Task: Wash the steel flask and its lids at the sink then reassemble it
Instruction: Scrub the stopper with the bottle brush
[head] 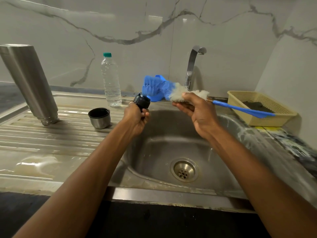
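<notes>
The steel flask [29, 83] stands upside down on the wet drainboard [42, 145] at the left. Beside it sits the steel cup lid [99, 118], mouth up, black inside. My left hand [137, 119] grips the black stopper lid [142, 101] over the sink's left edge. My right hand [195, 109] holds a bottle brush [171, 91] by its soapy white and blue bristle head; its blue handle [243, 109] points right. The brush tip is close to the stopper, a small gap between them.
The steel sink basin [171, 138] with its drain [184, 170] lies below my hands. A tap [192, 66] stands behind, not running. A clear water bottle [111, 79] and a blue object [157, 97] stand at the back rim. A beige basket [260, 107] sits at the right.
</notes>
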`<action>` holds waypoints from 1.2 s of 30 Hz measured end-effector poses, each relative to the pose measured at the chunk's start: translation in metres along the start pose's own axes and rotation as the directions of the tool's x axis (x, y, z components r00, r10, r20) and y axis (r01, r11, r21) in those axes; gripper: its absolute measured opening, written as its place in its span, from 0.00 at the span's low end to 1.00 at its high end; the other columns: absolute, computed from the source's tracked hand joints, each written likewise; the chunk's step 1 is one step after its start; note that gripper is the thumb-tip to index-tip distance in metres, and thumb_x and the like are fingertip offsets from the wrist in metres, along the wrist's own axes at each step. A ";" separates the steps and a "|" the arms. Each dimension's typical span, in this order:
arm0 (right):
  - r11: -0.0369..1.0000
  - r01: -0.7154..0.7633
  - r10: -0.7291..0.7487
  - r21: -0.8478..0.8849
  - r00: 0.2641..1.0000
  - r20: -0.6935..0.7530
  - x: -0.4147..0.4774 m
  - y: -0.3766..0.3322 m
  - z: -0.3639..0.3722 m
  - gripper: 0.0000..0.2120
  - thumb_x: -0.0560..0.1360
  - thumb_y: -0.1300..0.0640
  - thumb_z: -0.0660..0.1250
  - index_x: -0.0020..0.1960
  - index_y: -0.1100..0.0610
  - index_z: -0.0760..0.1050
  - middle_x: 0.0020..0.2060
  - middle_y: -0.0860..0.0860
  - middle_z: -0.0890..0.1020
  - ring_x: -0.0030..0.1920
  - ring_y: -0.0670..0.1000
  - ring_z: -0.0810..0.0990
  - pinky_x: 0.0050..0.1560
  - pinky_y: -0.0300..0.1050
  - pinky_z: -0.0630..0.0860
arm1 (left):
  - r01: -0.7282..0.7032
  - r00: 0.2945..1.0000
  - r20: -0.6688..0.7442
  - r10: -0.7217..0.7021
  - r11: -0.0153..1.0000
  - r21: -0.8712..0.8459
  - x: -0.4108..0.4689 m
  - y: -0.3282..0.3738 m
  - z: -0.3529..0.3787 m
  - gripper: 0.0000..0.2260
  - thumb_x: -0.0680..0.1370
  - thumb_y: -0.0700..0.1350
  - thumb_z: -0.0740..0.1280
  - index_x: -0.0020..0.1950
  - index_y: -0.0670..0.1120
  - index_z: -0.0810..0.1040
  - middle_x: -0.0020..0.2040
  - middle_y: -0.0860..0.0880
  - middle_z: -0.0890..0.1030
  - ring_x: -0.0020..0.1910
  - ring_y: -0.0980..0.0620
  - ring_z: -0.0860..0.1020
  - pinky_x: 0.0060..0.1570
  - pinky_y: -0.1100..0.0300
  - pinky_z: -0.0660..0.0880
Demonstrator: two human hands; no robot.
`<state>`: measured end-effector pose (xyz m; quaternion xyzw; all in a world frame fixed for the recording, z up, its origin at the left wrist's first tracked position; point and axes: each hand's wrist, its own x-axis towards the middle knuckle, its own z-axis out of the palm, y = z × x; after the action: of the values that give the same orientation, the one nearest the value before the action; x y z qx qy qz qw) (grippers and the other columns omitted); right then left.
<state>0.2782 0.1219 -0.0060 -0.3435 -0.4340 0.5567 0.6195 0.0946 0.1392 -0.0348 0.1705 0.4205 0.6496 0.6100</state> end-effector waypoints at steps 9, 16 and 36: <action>0.861 0.090 -0.142 -0.501 0.988 -0.067 0.007 0.000 -0.014 0.05 0.75 0.60 0.72 0.44 0.52 0.78 0.41 0.55 0.87 0.38 0.52 0.87 0.41 0.45 0.84 | -0.037 0.992 -0.115 0.053 0.991 0.132 -0.005 0.002 -0.010 0.13 0.86 0.44 0.51 0.49 0.44 0.73 0.37 0.47 0.72 0.28 0.58 0.66 0.17 0.68 0.66; 0.518 0.298 -0.399 -0.802 0.913 0.082 0.005 -0.006 -0.002 0.13 0.74 0.51 0.75 0.54 0.53 0.75 0.42 0.45 0.82 0.44 0.49 0.84 0.45 0.39 0.81 | -0.052 0.990 -0.117 0.078 0.976 0.212 -0.012 -0.005 -0.007 0.12 0.85 0.42 0.53 0.50 0.44 0.75 0.37 0.47 0.75 0.27 0.59 0.67 0.20 0.68 0.67; 0.004 0.226 -0.468 -0.974 0.861 0.199 0.180 -0.085 0.152 0.20 0.79 0.59 0.64 0.70 0.61 0.66 0.64 0.55 0.77 0.61 0.56 0.79 0.47 0.43 0.71 | 0.003 0.997 -0.079 0.008 0.990 0.142 0.023 -0.013 -0.008 0.15 0.86 0.48 0.52 0.51 0.44 0.74 0.35 0.46 0.72 0.24 0.58 0.66 0.18 0.67 0.60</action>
<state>0.1721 0.2788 0.1585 -0.5945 -0.7013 -0.0804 0.3852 0.0932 0.1565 -0.0559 0.1881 0.4896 0.6250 0.5782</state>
